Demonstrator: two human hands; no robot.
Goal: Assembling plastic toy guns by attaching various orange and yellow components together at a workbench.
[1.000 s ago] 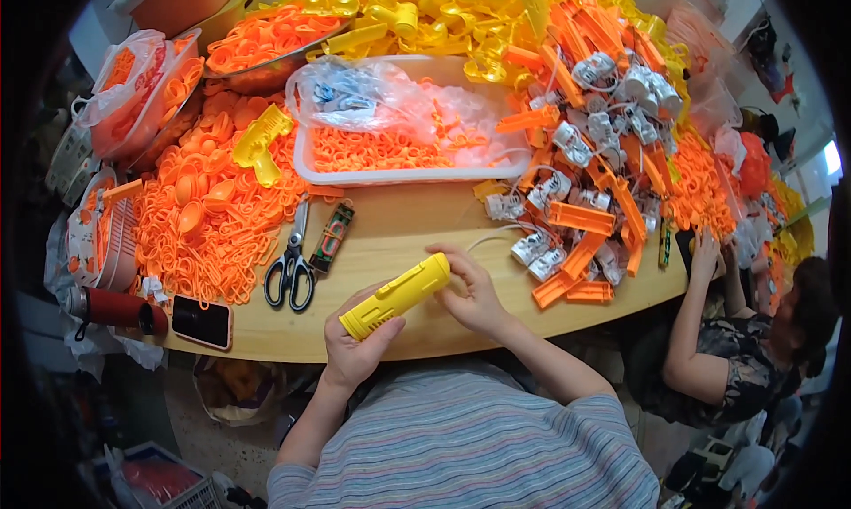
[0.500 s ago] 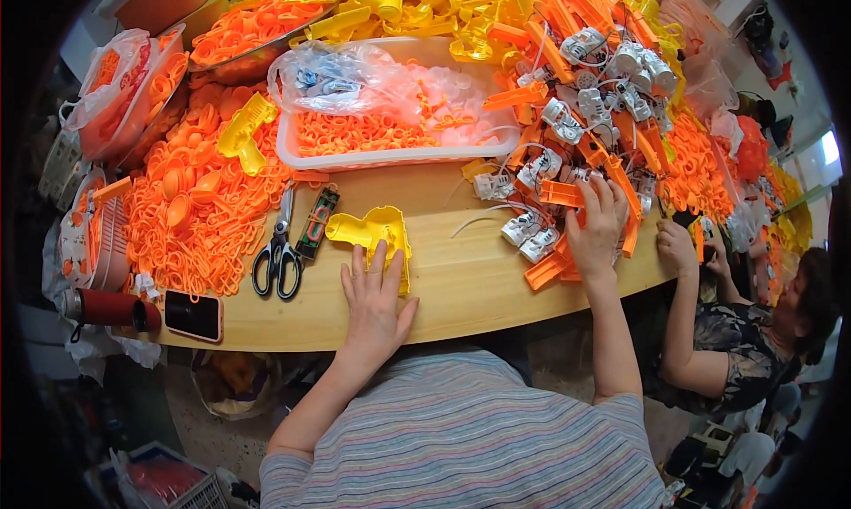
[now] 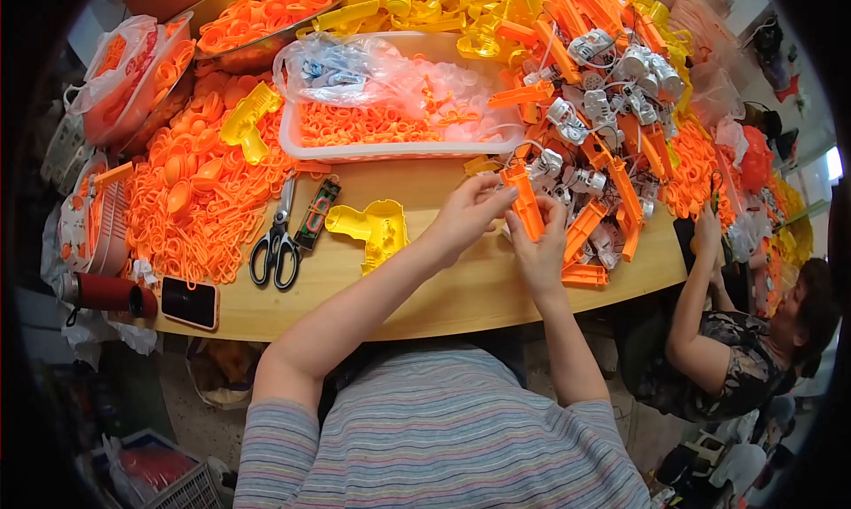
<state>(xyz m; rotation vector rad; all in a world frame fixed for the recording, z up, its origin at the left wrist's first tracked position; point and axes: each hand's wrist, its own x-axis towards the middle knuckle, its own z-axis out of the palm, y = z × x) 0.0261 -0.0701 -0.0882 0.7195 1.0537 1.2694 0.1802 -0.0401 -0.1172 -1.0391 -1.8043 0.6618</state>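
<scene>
Both forearms extended forward, left hand (image 3: 467,213) and right hand (image 3: 537,252) close together, fingers pinched.

The lower end of the orange plastic piece (image 3: 526,209) is covered by the right hand (image 3: 537,252), and the left hand (image 3: 465,215) hides its upper left edge, so how far the fingers (image 3: 489,190) close around it cannot be told. The thin wire at its top is too fine to follow into the heap of white motor parts (image 3: 612,79). The contents of the clear bag (image 3: 355,66) in the white tray (image 3: 403,150) are blurred. The tabletop (image 3: 461,287) vanishes under heaps toward the top edge. The co-worker's hand (image 3: 709,230) is partly lost among orange parts.
</scene>
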